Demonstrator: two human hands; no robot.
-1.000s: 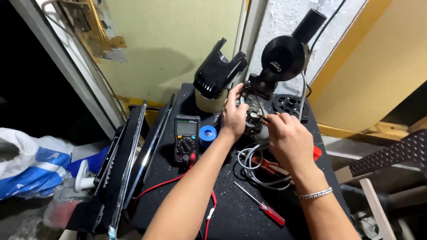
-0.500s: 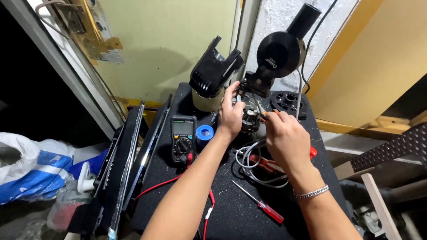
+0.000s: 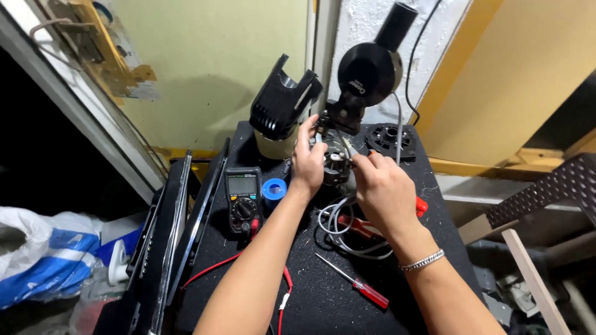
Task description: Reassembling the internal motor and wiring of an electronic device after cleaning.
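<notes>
Both hands work at a small dark motor part (image 3: 335,166) at the far middle of the black table (image 3: 310,298). The left hand (image 3: 308,162) grips its left side; the right hand (image 3: 382,189) pinches its right side, near white wires (image 3: 338,226).

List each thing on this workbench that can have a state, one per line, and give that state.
Left hand: grip closed around the motor part.
Right hand: fingertips pinched at the motor part.
Motor part: held upright between both hands.
Multimeter: lying flat, red lead plugged in; display unreadable.
Blue tape roll: lying flat.
Screwdriver: lying loose, untouched.
White cable: coiled on the black table.
</notes>
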